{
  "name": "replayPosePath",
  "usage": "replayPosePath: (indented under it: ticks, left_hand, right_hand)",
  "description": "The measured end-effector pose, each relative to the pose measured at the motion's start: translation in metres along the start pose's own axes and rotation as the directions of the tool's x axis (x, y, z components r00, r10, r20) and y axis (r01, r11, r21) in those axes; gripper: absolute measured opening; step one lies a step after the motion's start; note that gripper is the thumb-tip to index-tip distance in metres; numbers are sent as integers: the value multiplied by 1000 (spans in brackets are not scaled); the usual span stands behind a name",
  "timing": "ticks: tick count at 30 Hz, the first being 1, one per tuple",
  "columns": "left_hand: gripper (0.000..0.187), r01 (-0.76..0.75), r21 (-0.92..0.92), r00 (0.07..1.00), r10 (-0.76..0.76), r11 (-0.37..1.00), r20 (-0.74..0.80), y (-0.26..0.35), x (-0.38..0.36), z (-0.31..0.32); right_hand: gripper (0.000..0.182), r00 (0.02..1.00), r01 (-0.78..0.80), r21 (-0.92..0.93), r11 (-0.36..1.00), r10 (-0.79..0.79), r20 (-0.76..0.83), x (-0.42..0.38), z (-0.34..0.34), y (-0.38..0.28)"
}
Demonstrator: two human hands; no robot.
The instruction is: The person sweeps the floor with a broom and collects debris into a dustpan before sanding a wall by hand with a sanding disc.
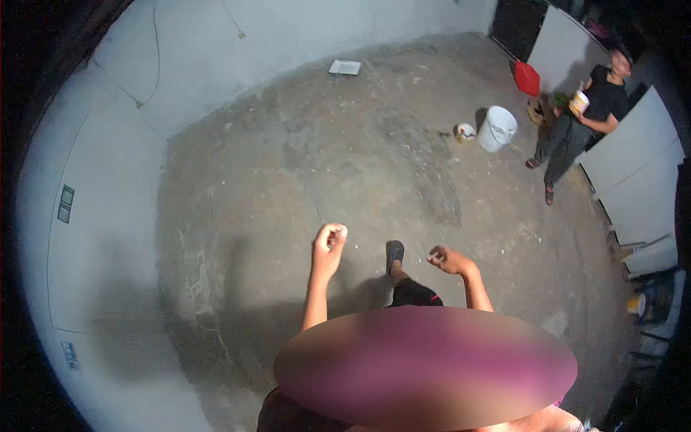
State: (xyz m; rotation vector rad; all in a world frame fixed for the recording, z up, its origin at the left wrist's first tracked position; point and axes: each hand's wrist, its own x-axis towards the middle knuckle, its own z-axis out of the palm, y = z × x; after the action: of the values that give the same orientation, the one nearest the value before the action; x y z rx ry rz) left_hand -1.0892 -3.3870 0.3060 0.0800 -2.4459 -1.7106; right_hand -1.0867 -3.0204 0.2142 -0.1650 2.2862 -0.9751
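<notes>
Here: left hand point(330, 243), right hand point(450, 261), both curled, each grip loose or clenched, I cannot tell; white bucket point(497, 129) beyond.

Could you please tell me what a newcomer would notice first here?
Probably the bare left hand and bare right hand, raised above the grey concrete floor just below centre. Next, the large white plastic bucket and bright red angular object at upper right, near a dark-clothed person holding a white cylindrical tub.
</notes>
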Motion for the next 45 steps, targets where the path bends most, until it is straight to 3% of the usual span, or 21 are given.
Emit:
replayPosePath:
  ticks: [4,9,11,13,15,17,18,21,23,25,27,29,31,32,35,37,38,40,41,43,45]
  left_hand:
    - [14,66,-9,998,-66,998,12,-37,69,23]
    - [17,104,80,993,-99,991,-71,-39,148,20]
    - [20,181,74,981,-175,981,-88,-37,184,6]
    - [33,-34,303,992,69,952,-105,-45,217,-8]
    - [39,88,308,993,-59,947,-103,-35,247,-19]
    - [47,212,202,960,-165,956,-224,-34,279,-22]
    - [61,228,164,963,-197,960,-186,-45,294,-26]
    - [66,223,35,964,-215,974,-159,-92,350,-28]
    - [67,211,97,972,-198,973,-127,-122,391,-27]
    - [68,182,163,982,-169,970,-89,-132,462,-18]
    - [64,127,13,992,-127,992,-20,-128,514,-3]
    - [59,211,53,973,-215,976,82,-137,592,5]
    - [50,90,122,961,-118,988,250,-182,680,15]
    - [45,-111,129,943,63,985,327,-190,725,31]
    - [32,-327,141,804,197,935,560,-156,853,86]
    - [26,-44,-160,764,137,986,631,-79,903,129]
    - [24,-39,-167,683,148,985,715,-70,917,161]
    - [21,18,-225,513,184,974,838,-55,955,212]
    - [20,82,-259,438,199,962,877,-51,969,239]
    - [16,162,-361,330,294,918,897,-44,924,294]
    - [17,149,-388,181,361,910,915,-36,914,345]
  right_hand:
    - [57,987,20,60,998,-30,157,106,-38,0]
    - [57,980,180,-3,984,-180,-83,250,-97,-67]
    - [58,912,365,-43,930,-367,-183,302,-127,-115]
    - [58,821,528,-74,846,-531,-212,342,-159,-170]
    - [57,706,663,-121,739,-671,-226,376,-185,-219]
    - [56,689,714,2,700,-702,-179,380,-214,-270]
    - [56,696,705,5,709,-691,-193,394,-216,-282]
    - [55,723,691,131,711,-682,-109,445,-217,-279]
    - [51,705,708,23,706,-703,-96,495,-206,-253]
    - [49,784,619,34,784,-620,18,514,-235,-239]
    - [44,849,528,7,849,-528,-1,553,-242,-195]
    - [41,870,483,-41,875,-485,-88,569,-269,-177]
    - [39,887,414,-144,899,-434,-157,585,-321,-162]
    - [36,915,344,-6,939,-337,-223,587,-346,-157]
    - [39,935,148,250,957,-53,-352,586,-404,-154]
    - [48,831,65,441,895,196,-521,595,-440,-169]
    - [48,827,69,454,888,203,-524,593,-449,-164]
    - [54,794,392,702,594,167,-585,598,-479,-177]
    - [54,782,412,699,585,168,-601,617,-486,-176]
    - [59,762,578,717,390,57,-645,604,-475,-154]
    - [64,810,497,753,432,80,-581,639,-472,-116]
